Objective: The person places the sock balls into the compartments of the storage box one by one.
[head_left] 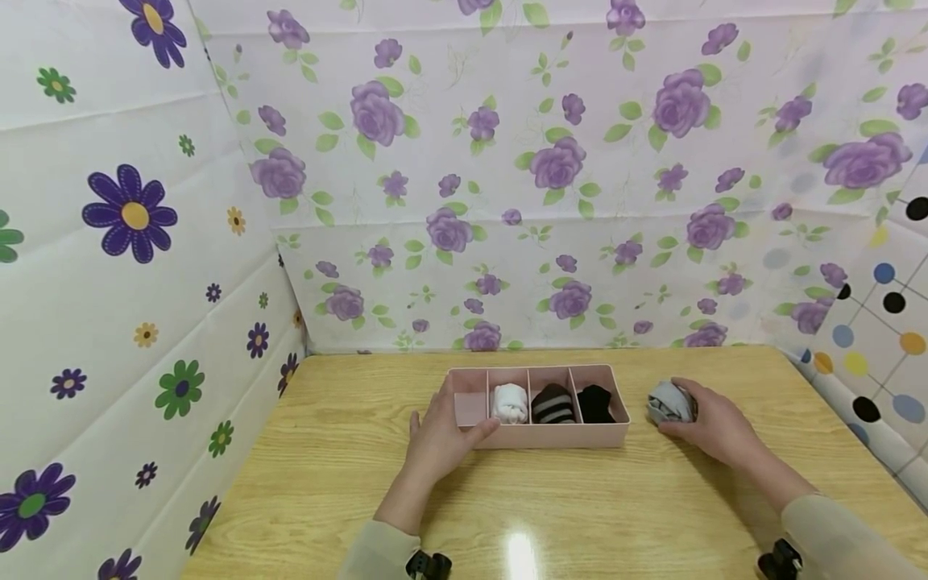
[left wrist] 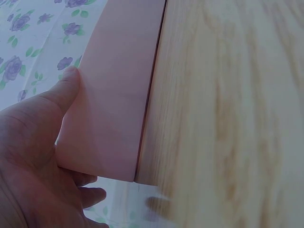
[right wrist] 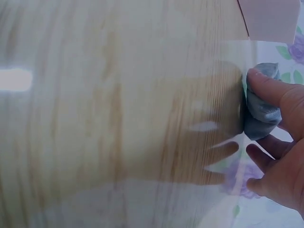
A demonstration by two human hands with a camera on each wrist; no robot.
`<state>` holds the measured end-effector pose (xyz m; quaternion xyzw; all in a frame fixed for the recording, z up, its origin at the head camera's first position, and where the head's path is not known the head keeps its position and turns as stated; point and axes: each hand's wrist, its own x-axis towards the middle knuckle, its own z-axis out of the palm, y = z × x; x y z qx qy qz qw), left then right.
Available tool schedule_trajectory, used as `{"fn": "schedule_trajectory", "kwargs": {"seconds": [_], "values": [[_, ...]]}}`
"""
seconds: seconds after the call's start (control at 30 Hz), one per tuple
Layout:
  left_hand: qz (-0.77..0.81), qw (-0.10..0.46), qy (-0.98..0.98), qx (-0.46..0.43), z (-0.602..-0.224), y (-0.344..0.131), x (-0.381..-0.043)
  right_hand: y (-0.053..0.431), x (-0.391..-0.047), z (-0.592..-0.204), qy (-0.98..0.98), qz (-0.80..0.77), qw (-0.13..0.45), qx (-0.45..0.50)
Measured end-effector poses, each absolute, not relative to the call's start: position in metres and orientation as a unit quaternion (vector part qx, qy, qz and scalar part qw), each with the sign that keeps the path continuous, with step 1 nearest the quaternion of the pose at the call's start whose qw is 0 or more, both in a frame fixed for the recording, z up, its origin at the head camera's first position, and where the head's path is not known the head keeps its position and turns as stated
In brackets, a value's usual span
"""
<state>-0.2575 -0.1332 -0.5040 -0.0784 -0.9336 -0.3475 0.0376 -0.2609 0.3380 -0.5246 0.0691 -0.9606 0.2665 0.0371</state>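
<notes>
A pink divided storage box [head_left: 551,437] lies lengthwise on the table. My left hand [head_left: 441,435] grips its left end, thumb over the front rim; in the left wrist view that thumb lies against the box's front wall [left wrist: 111,104]. From left to right, the compartments show a bare pink floor, a white rolled sock [head_left: 511,403], a dark sock with grey stripes [head_left: 554,405] and a black sock [head_left: 596,404]. To the right of the box, my right hand [head_left: 714,423] holds a balled grey sock [head_left: 669,402] between thumb and fingers, at the tabletop.
The wooden table [head_left: 551,507] reaches back to a wall hung with a purple-flowered sheet [head_left: 507,266]. Patterned sheets also stand along its left side [head_left: 181,322] and right side [head_left: 880,362]. Light glares off the table's front part.
</notes>
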Motion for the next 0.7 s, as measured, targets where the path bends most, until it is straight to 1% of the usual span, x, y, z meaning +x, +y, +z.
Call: {"fn": "schedule_trajectory", "kwargs": {"seconds": [0.43,0.7], "values": [[-0.353,0.035,-0.932,-0.080,-0.501,-0.133,-0.257,0.334,-0.254,-0.504,-0.949,0.306,0.053,0.046],[-0.356,0.035,-0.931,-0.078,-0.503,-0.134,-0.256,0.320,-0.250,-0.487,-0.939,0.327,0.088,0.059]]}}
